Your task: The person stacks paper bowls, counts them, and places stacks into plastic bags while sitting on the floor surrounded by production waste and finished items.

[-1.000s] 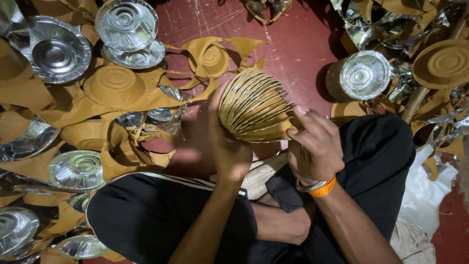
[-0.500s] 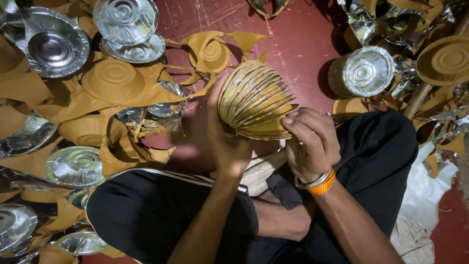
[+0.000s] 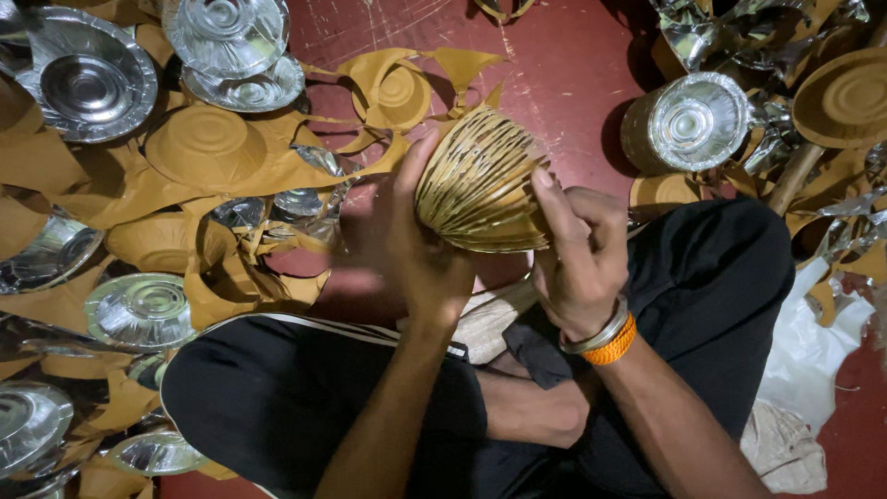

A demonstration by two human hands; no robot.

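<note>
Both hands are closed on one stack (image 3: 480, 185) of nested tan paper bowls, held tilted on its side above the lap, rims fanned toward the camera. The left hand (image 3: 407, 245) is wrapped round the stack's left side, thumb raised along the rim edges. The right hand (image 3: 577, 254) is clamped on the right side, fingers (image 3: 554, 199) curled over the rims. Bangles (image 3: 605, 337), one silver and one orange, are worn on the right wrist. The stack is kept off the red floor (image 3: 573, 83), between the two hands and just above the black trousers (image 3: 277, 397) of the cross-legged person. A second stack (image 3: 688, 125), silver foil face showing, is laid on its side on the floor up right, well apart from the hands. Silver-lined bowls (image 3: 88, 83) and tan offcuts (image 3: 277, 171) are scattered over the floor at left, with more foil scrap (image 3: 730, 32) up right. A tan upturned bowl (image 3: 208, 143) is seen among the offcuts. White cloth (image 3: 813, 360) is bunched beside the right knee. A wooden stick (image 3: 795, 180) is propped near the second stack.
</note>
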